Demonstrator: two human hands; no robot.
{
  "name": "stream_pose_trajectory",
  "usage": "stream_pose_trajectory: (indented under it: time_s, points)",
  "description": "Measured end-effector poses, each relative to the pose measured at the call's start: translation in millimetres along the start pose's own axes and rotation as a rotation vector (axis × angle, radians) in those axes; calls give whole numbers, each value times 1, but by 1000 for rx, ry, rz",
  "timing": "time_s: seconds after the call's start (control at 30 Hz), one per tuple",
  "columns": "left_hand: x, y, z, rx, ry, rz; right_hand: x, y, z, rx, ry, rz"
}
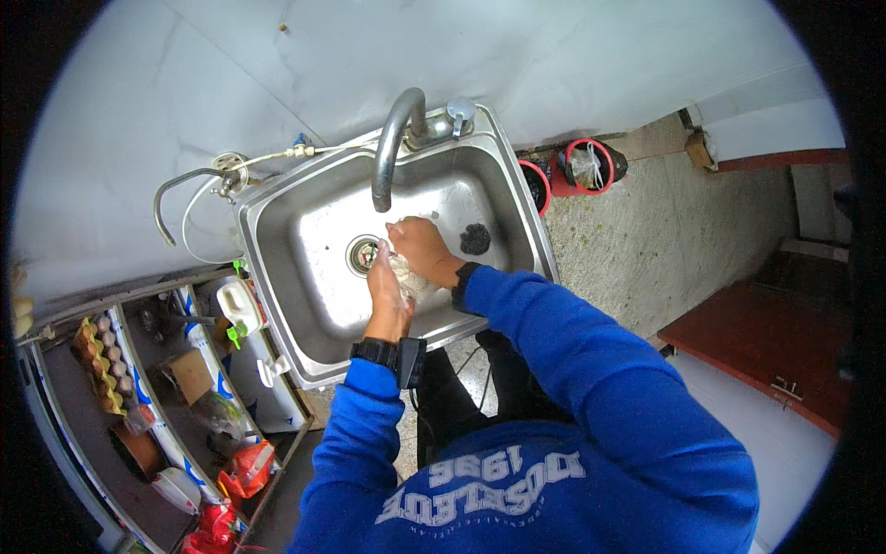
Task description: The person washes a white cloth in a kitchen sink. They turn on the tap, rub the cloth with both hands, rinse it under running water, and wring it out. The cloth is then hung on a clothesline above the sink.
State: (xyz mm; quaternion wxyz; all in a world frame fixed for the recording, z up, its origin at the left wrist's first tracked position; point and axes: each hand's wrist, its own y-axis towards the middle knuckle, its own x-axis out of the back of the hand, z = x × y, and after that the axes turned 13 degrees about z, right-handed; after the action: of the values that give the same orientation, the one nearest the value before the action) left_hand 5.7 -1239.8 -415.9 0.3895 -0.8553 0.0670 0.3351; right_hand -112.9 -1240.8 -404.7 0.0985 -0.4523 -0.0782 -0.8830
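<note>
Over a stainless steel sink (284,311) my two hands meet just right of the drain (363,255). A whitish, cloth-like item (410,277) lies between them; its exact kind is hard to make out. My left hand (386,287) grips its left side with the fingers pointing up. Bent over the upper side, my right hand (423,242) has its fingers curled close to the left fingertips. Above both hands hangs the spout of a curved metal faucet (396,138). A dark scouring pad (475,239) rests on the sink floor to the right.
A lever handle (460,114) sits at the sink's back rim. To the left are a thin second tap (166,201), a white bottle (239,305) and shelves with an egg carton (100,363) and red bags (249,471). Red-rimmed bins (588,166) stand right of the sink.
</note>
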Motion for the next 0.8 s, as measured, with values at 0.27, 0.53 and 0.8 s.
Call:
stream_pose_trajectory:
  time_s: [0.27,0.53,0.8]
  points:
    - [-5,-2,0,26,-22,32,-2,-5,6,40,183,-62]
    - [16,-2,7,41,-305,399,17,-2,20,-6,321,49]
    - [6,0,7,40,-150,151,19,0,26,62,335,116]
